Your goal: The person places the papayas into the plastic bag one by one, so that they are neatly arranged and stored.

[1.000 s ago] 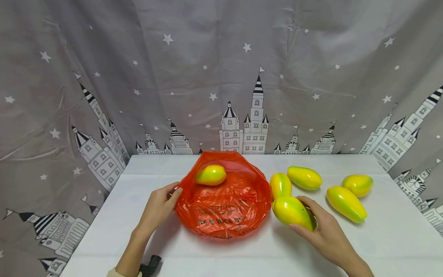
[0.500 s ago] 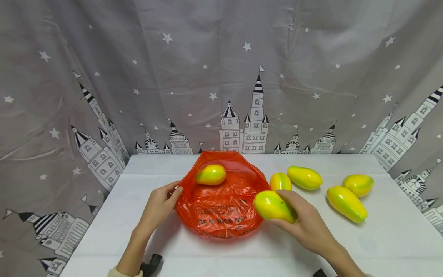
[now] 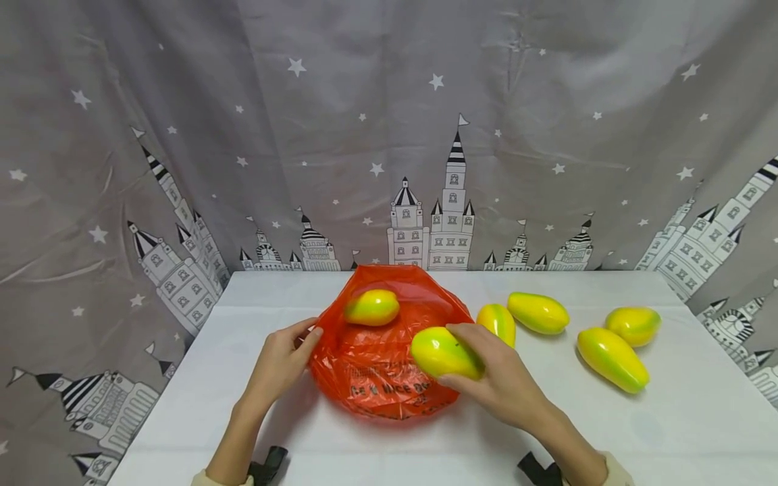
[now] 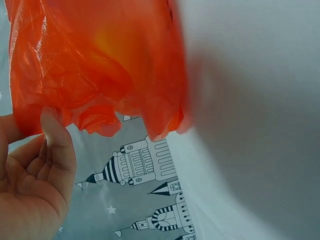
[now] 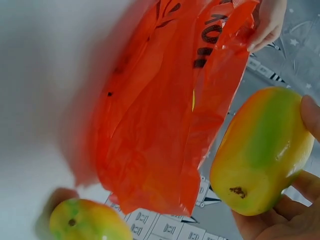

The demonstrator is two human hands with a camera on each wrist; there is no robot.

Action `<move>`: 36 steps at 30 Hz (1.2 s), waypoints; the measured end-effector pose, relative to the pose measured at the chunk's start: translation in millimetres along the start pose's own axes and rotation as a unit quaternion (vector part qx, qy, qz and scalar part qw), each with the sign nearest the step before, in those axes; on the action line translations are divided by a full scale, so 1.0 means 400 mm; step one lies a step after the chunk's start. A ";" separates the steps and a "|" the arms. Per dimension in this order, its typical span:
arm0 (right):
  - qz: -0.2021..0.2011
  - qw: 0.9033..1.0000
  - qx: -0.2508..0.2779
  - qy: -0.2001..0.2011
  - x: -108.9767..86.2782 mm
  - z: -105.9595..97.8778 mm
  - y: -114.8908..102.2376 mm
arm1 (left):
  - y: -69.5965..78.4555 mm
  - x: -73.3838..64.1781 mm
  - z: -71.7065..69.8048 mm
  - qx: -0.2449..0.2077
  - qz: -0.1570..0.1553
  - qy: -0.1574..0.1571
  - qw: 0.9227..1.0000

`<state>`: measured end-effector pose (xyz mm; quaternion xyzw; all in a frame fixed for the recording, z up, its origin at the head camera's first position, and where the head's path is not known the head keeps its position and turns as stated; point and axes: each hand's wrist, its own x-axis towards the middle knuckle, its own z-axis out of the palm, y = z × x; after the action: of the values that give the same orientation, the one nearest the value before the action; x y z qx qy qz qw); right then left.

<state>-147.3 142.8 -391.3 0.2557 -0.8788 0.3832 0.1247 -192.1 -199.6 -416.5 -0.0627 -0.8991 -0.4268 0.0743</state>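
Observation:
A red plastic bag (image 3: 377, 358) with dark printing stands open-mouthed in the middle of the table. One yellow-green mango (image 3: 372, 308) lies inside it, towards the back left. My left hand (image 3: 282, 361) pinches the bag's left rim between thumb and fingers, as the left wrist view also shows. My right hand (image 3: 495, 378) grips another mango (image 5: 262, 150) by its sides, holding it over the right front part of the bag. In the right wrist view that mango is apart from the bag's wall, its brown stem end showing.
Just right of the bag sits a mango (image 3: 497, 324), partly behind my right hand. Behind it lies another mango (image 3: 538, 312). Two more, a long mango (image 3: 612, 359) and a shorter mango (image 3: 633, 326), lie farther right on the white table (image 3: 668, 432). A grey castle-print curtain (image 3: 340, 135) hangs behind.
My right hand has carried its mango leftward, from beside the bag's right edge to over the bag. The left hand and the mango inside the bag have stayed in place.

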 end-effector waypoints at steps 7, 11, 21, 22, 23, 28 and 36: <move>0.005 1.000 -0.010 -0.008 0.021 0.015 -0.016 | 0.003 0.002 0.002 -0.002 0.000 -0.003 1.000; 0.000 1.000 -0.014 -0.013 0.041 0.028 -0.029 | 0.002 0.002 0.001 -0.003 0.000 -0.003 1.000; -0.009 0.999 -0.028 -0.029 0.093 0.076 -0.065 | -0.001 -0.001 0.000 0.003 -0.005 -0.003 1.000; -0.009 0.999 -0.029 -0.031 0.097 0.081 -0.070 | 0.000 -0.001 0.000 0.003 -0.006 -0.003 1.000; -0.009 0.999 -0.030 -0.033 0.101 0.085 -0.074 | 0.000 -0.001 0.000 0.005 -0.007 -0.002 1.000; -0.009 0.999 -0.024 -0.043 0.124 0.106 -0.092 | 0.002 -0.001 -0.002 0.007 -0.013 -0.005 1.000; 0.025 0.997 -0.009 -0.076 0.160 0.146 -0.089 | 0.003 -0.003 -0.004 -0.003 -0.017 -0.005 1.000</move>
<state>-182.8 56.6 -382.3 0.2613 -0.8953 0.3573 0.0501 -190.7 -200.2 -414.7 -0.0501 -0.8992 -0.4302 0.0626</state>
